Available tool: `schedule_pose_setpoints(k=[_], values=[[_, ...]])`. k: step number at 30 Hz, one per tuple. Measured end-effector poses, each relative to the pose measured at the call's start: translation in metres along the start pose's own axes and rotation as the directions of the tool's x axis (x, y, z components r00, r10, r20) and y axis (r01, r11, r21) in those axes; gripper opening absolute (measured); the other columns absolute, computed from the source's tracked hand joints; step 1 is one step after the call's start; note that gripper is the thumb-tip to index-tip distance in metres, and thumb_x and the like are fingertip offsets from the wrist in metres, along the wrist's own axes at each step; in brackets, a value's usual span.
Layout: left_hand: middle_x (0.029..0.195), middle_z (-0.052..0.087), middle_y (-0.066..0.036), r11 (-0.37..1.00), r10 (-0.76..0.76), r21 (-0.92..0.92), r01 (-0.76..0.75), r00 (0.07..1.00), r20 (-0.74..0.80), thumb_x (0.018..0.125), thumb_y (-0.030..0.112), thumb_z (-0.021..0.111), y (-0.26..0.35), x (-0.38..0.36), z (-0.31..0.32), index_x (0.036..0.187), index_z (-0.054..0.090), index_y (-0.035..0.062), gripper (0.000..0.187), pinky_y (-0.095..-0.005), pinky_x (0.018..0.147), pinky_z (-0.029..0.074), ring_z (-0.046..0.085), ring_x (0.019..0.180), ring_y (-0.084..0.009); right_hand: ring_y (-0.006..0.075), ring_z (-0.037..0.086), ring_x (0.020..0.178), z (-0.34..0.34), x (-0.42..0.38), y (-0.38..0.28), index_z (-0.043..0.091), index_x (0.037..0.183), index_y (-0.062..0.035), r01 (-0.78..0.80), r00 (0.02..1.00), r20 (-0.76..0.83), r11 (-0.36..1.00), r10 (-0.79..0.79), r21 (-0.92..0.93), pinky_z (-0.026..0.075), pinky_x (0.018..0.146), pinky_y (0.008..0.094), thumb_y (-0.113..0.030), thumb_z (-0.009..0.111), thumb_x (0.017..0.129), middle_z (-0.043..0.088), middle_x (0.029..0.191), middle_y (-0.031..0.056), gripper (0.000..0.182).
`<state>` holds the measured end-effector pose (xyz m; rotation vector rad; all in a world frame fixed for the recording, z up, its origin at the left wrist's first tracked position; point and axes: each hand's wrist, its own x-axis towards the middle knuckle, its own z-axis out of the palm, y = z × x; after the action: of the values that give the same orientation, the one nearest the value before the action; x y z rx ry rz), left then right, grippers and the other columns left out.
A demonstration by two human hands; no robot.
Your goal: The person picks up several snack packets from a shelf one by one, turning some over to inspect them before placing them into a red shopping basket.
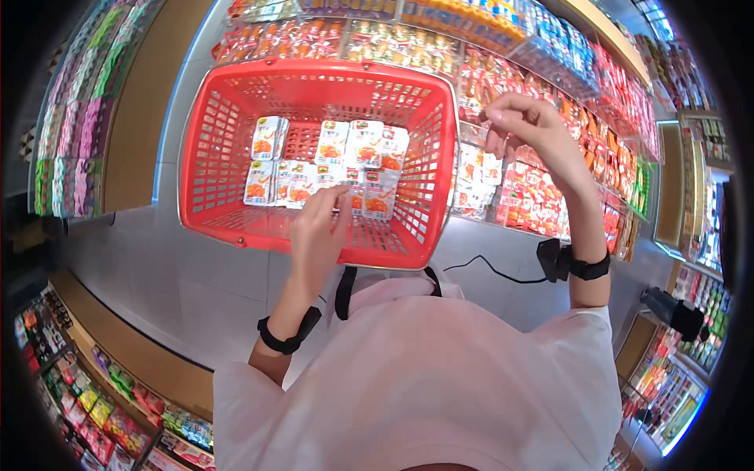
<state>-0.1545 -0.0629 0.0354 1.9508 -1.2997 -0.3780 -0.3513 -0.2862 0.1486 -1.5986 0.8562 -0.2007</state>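
White packets with orange-red food pictures (365, 145) lie in rows and short stacks inside a red plastic basket (322, 74). My left hand (316, 231) reaches over the basket's near rim, its fingertips at the front packets; it is open, with nothing visible in it. To the right of the basket, my right hand (530, 129) is raised above the shelf display, fingers loosely bent and apart, holding nothing visible. Beneath and beside it are similar white packets (475, 177) and red packets (534, 196) on the display. Both wrists wear black bands.
Shelves of colourful packaged goods (495, 31) curve across the back and right. Another display (82, 118) stands at the left, and more shelves (102, 400) at the lower left. A black cable (503, 275) runs over the grey floor. A person in dark clothing (675, 314) is at the far right.
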Motion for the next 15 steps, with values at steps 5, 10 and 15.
schedule_pose_setpoints(k=[5,10,15], values=[[0.080,0.059,-0.010,0.998,-0.010,-0.057,0.019,0.989,0.149,0.080,0.006,0.059,0.034,-0.004,0.050,0.093,0.057,0.0023,0.014,-0.0304,0.061,0.047,0.058,0.067,-0.0210,0.0091,0.058,0.056,-0.047,-0.015,0.219,0.058,0.081,0.0007,-0.329,0.921,-0.163,0.932,0.353,0.155,0.046,0.050,0.0209,-0.021,0.055,0.085,0.063,0.068,0.0068,0.022],[0.080,0.059,-0.011,0.997,-0.066,-0.034,0.073,0.982,0.178,0.080,0.005,0.057,0.050,-0.009,0.078,0.094,0.057,0.0006,0.014,-0.0301,0.062,0.046,0.058,0.068,-0.0201,0.0201,0.063,0.060,-0.022,0.019,0.434,0.059,0.079,0.0039,-0.434,0.775,-0.446,0.890,0.447,0.139,0.053,0.057,0.0310,-0.016,0.058,0.080,0.064,0.068,0.0127,0.020],[0.081,0.059,-0.012,0.990,-0.141,0.027,0.138,0.972,0.188,0.082,0.006,0.055,0.055,-0.018,0.088,0.095,0.057,-0.0005,0.014,-0.0305,0.062,0.046,0.059,0.068,-0.0206,0.0255,0.053,0.087,0.026,0.057,0.437,0.051,0.099,-0.0024,-0.239,0.913,-0.343,0.391,-0.221,-0.889,0.049,0.068,0.0369,-0.013,0.055,0.070,0.051,0.089,0.0133,0.031]])
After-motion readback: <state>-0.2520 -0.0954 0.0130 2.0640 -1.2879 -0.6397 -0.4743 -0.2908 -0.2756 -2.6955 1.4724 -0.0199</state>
